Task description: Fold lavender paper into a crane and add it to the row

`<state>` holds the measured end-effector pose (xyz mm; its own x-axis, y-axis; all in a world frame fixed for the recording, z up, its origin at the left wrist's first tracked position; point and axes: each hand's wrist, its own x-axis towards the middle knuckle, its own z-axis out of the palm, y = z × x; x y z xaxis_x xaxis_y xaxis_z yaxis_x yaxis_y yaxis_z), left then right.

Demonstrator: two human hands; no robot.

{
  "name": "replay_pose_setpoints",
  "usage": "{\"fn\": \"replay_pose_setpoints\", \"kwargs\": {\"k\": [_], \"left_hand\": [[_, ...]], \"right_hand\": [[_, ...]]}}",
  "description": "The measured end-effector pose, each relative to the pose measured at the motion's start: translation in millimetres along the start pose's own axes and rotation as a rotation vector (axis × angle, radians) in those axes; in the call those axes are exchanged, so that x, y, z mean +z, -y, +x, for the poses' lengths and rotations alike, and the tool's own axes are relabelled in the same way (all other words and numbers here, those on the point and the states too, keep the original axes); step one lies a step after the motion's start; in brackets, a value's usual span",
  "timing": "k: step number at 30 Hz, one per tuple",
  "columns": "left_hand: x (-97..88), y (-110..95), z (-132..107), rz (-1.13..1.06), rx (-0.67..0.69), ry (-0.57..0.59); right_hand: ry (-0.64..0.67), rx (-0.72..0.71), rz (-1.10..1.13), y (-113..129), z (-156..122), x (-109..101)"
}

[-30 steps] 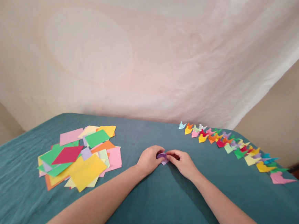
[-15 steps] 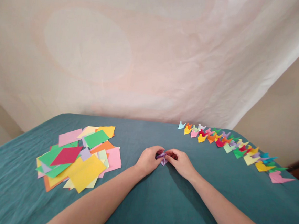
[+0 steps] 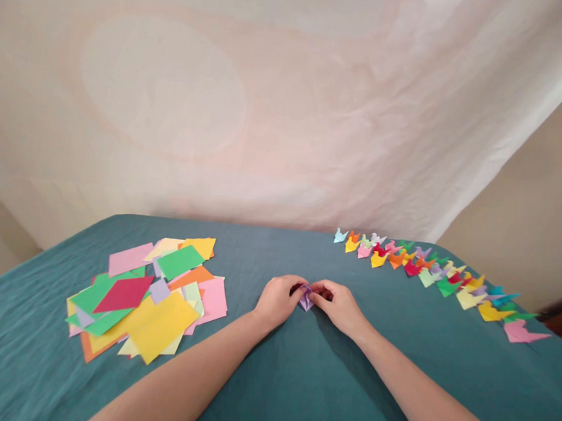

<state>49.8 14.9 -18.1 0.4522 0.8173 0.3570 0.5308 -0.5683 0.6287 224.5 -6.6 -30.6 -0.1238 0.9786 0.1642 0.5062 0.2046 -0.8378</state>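
Between my two hands is a small piece of folded purple origami paper (image 3: 306, 301), its lower point facing me. My left hand (image 3: 278, 300) pinches its left side with thumb and fingers. On the opposite side, my right hand (image 3: 336, 304) grips it the same way, thumb in front. The fingertips hide the paper's upper edges, so its exact fold is hard to make out.
A loose pile of coloured paper squares (image 3: 165, 324) lies to the left on the teal tablecloth (image 3: 267, 391). Folded paper birds (image 3: 447, 286) stand in slanting rows along the right. Behind the table hangs a pale cloth (image 3: 289, 107).
The purple paper's left part, which stuck out toward my left fingers, is now drawn in, and the paper looks more compact. Both hands stay nearly in place.
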Motion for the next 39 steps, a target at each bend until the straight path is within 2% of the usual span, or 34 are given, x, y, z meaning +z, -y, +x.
{"fn": "replay_pose_setpoints", "kwargs": {"k": [11,21,31,39], "left_hand": [[-0.2,-4.6,1.0,-0.040,-0.042,0.005],[-5.3,-14.4,-2.4,0.003,-0.016,0.008],[-2.8,-4.4,4.2,0.005,-0.003,0.039],[-6.1,-5.0,6.2,-0.041,-0.018,0.070]], "right_hand": [[-0.020,0.010,-0.036,0.0,2.1,2.7],[-0.052,0.008,-0.062,2.1,2.0,2.5],[-0.073,-0.019,-0.054,2.7,1.5,3.7],[-0.103,-0.081,-0.130,6.7,-3.2,0.2]]}}
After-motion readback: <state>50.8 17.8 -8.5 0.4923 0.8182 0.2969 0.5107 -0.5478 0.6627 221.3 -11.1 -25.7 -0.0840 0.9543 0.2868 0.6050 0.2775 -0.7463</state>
